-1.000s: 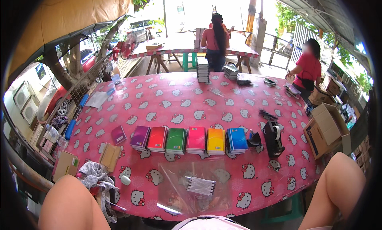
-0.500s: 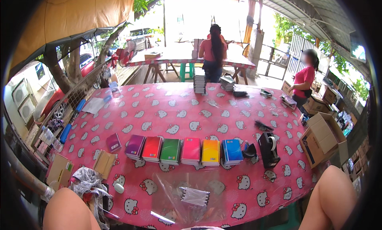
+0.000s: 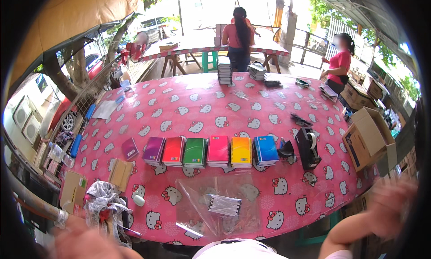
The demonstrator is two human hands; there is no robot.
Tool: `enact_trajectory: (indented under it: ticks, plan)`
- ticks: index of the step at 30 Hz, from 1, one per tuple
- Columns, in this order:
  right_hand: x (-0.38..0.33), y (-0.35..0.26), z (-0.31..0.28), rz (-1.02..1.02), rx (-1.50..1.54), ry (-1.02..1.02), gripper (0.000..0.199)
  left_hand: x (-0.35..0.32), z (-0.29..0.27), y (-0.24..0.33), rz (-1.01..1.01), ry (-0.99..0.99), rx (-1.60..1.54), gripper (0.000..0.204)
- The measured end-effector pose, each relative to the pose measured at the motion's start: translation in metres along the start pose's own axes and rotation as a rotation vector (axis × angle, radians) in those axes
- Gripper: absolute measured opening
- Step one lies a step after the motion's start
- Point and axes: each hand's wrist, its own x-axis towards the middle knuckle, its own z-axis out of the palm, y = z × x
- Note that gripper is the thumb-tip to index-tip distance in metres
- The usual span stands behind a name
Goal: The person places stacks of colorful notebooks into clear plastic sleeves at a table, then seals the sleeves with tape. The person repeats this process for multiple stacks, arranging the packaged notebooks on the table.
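My left hand (image 3: 87,241) is a blur at the lower left, near a bundled grey-and-white cloth (image 3: 102,200). Off the table's right edge, my right hand (image 3: 391,207) is raised and smeared by motion, below an open cardboard box (image 3: 366,138). The fingers of both hands are too blurred to read. Before me on the pink tablecloth lies a clear plastic sheet (image 3: 191,214), with a small white bundle with black ends (image 3: 224,205) on it. Behind it stand stacks of spiral notebooks in a row: purple (image 3: 155,149), red (image 3: 173,150), green (image 3: 195,151), pink (image 3: 218,149), yellow (image 3: 241,150) and blue (image 3: 266,149).
A black tape dispenser (image 3: 308,149) stands right of the notebooks, with a brush (image 3: 301,120) behind it. At left are a single purple notebook (image 3: 130,148), brown cardboard (image 3: 120,174) and a white mouse-shaped object (image 3: 138,200). Two people stand beyond the table, near more notebook stacks (image 3: 225,74).
Both hands have come into view at the lower left and lower right, where only bent arms showed before. The view has tilted down slightly; the tabletop things stay in place.
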Motion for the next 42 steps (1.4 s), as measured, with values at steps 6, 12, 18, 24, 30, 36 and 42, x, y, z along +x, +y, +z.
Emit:
enact_trajectory:
  ticks: [6,12,18,24,30,36,42]
  plan:
    - [-0.172,0.103,0.183,0.537,0.417,-0.810,0.095,-0.195,0.087,-0.054,-0.514,-1.197,0.607,0.095]
    - [-0.201,0.097,0.225,0.706,0.272,-0.914,0.103,-0.213,0.097,-0.079,-0.732,-1.108,0.550,0.088]
    - [-0.192,0.112,0.234,0.860,1.318,-0.270,0.088,-0.235,0.090,-0.091,-1.308,0.050,-0.622,0.086]
    - [-0.151,0.126,0.224,0.401,0.604,-0.527,0.070,-0.285,0.065,-0.109,-1.158,-0.453,-0.107,0.093]
    - [-0.132,0.104,0.222,0.589,0.584,-0.357,0.069,-0.281,0.097,-0.110,-1.162,-0.465,-0.272,0.111]
    - [-0.110,0.106,0.211,0.662,0.478,-0.271,0.015,-0.251,0.110,-0.110,-1.077,-0.421,-0.397,0.108]
    - [-0.084,0.087,0.187,0.621,0.160,-0.316,0.018,-0.188,0.093,-0.122,-1.130,-0.520,0.060,0.083]
